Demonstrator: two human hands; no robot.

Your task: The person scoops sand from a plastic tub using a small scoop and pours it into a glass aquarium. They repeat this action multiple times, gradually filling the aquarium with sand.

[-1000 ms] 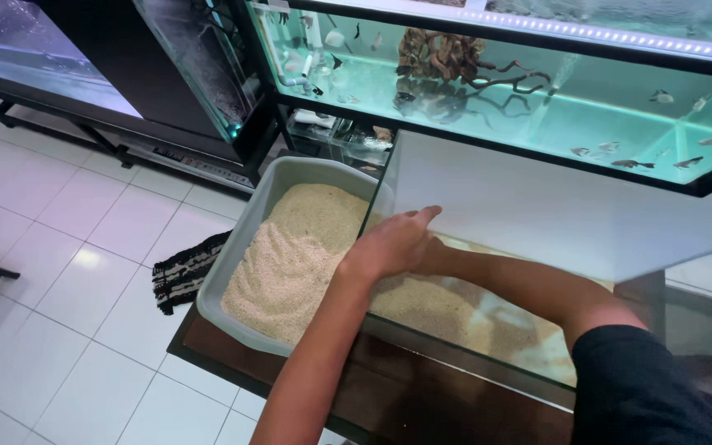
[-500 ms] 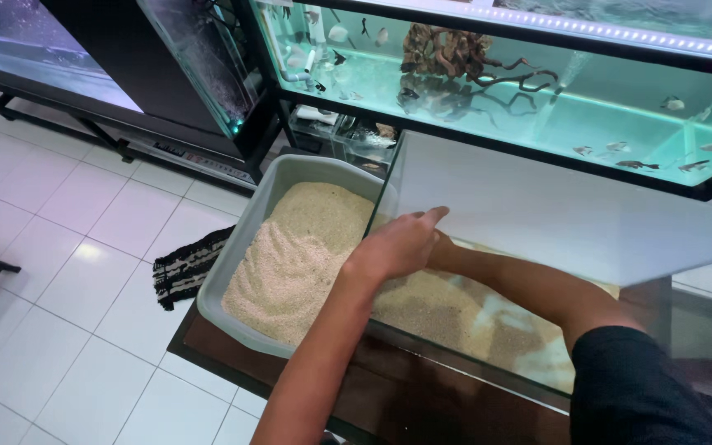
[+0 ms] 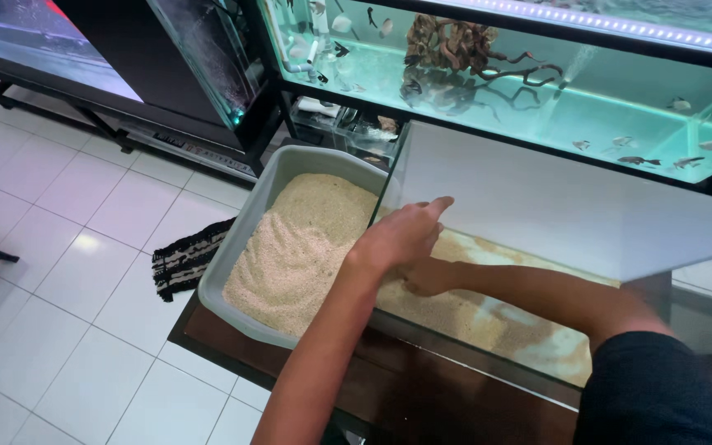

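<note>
- The left hand [image 3: 401, 235] has its fingers close together and stretched forward, index tip pointing at the white back wall; it holds nothing and hangs over the glass tank [image 3: 389, 177] near the tank's left wall.
- Its wrist bends slightly down; the forearm runs up from the bottom edge, crossing the tank's front rim.
- The right hand [image 3: 426, 276] lies low inside the tank, on the sand [image 3: 463, 309], mostly hidden under the left hand; I cannot tell how its fingers are set.
- Its forearm reaches in from the right, out of a dark sleeve [image 3: 661, 387].
- Just left of the tank stands a grey tub [image 3: 245, 239], heaped with sand too.
- Both sit on a dark wooden table [image 3: 232, 338].
</note>
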